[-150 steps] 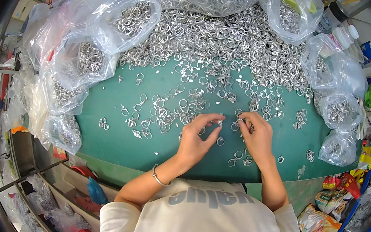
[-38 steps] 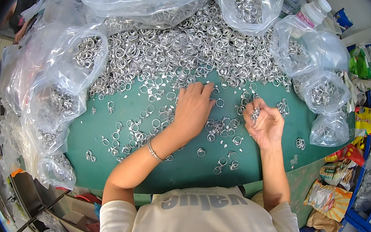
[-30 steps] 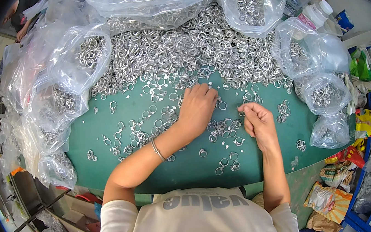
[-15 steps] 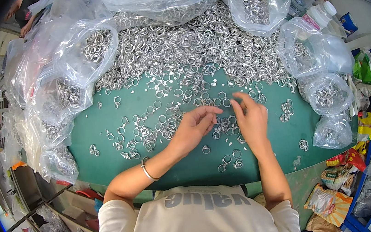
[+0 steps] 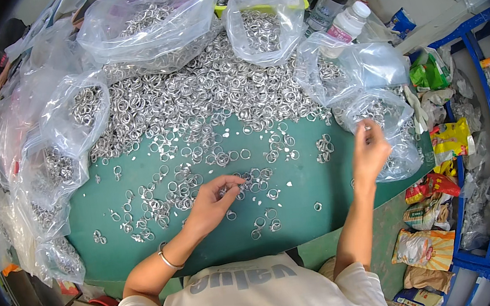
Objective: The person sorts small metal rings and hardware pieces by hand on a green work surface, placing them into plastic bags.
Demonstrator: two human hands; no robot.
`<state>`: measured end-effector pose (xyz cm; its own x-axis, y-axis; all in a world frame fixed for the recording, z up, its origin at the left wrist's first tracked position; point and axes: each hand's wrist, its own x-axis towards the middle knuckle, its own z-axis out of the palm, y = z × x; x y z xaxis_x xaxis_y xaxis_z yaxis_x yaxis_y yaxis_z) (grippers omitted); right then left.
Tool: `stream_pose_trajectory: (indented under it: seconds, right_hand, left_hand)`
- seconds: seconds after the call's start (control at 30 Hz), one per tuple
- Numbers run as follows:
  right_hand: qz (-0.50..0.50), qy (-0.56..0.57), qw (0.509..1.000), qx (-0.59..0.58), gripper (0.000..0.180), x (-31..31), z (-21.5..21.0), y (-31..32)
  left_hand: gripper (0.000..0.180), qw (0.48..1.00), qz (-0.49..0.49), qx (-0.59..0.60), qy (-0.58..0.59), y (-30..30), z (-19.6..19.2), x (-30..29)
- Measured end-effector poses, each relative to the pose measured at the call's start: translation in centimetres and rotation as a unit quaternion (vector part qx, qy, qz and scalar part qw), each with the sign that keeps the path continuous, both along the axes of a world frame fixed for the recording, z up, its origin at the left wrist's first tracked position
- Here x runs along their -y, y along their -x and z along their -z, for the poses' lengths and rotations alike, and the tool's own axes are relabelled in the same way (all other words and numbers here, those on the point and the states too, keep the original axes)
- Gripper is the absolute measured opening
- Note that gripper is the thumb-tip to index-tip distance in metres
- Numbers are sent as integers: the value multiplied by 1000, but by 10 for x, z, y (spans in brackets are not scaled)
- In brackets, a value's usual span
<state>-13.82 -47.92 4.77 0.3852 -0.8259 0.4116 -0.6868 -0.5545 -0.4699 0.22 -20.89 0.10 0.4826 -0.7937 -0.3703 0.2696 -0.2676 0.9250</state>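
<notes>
Silver-coloured metal rings point(image 5: 185, 188) lie scattered over a green tabletop point(image 5: 309, 224), with a dense pile of rings point(image 5: 189, 98) behind them. My left hand point(image 5: 207, 206) rests low among the scattered rings, its fingers curled toward the thumb. Something greyish shows between them, too small to name. Farther right, my right hand point(image 5: 372, 152) is at the near left edge of a small clear plastic bag point(image 5: 398, 111) with rings inside. Its fingertips are pinched together, and what they hold, if anything, cannot be made out.
More clear bags of rings line the table, including a large bag point(image 5: 191, 13) at the back and a bag point(image 5: 75, 91) at the left. A white bottle point(image 5: 351, 20) and a dark-lidded jar point(image 5: 331, 5) stand back right. A blue-framed shelf point(image 5: 475, 57) holds packets beyond.
My right hand has gone from the loose rings in the middle over to the small bag on the right. The left hand stays by the scattered rings. The whole view has turned rightward.
</notes>
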Motion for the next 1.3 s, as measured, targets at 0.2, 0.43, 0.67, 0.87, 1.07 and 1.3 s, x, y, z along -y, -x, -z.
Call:
stream_pose_trajectory:
  seconds: [0.2, 0.43, 0.67, 0.87, 1.07, 1.3]
  right_hand:
    - [-88, -248, 926, 272, 18, 28, 0, 19]
    - [-54, -843, 293, 448, 27, -104, 31, -13]
    - [-107, -815, 178, 542, 23, -125, 44, -18]
    - [-109, -797, 265, 532, 25, -132, 36, -13]
    - [-105, -777, 324, 530, 30, -136, 29, -9]
    - [-156, -751, 356, 534, 32, -136, 36, 0]
  left_hand:
    - [27, 997, -17, -78, 10, 3, -10, 9]
    - [44, 914, -83, -327, 226, 14, -32, 42]
    - [47, 919, -67, -295, 254, 27, -35, 42]
    - [44, 894, -62, -351, 270, 24, -30, 37]
    - [47, 884, -61, -365, 285, 28, -33, 33]
    - [45, 840, -52, -453, 292, 25, -33, 28]
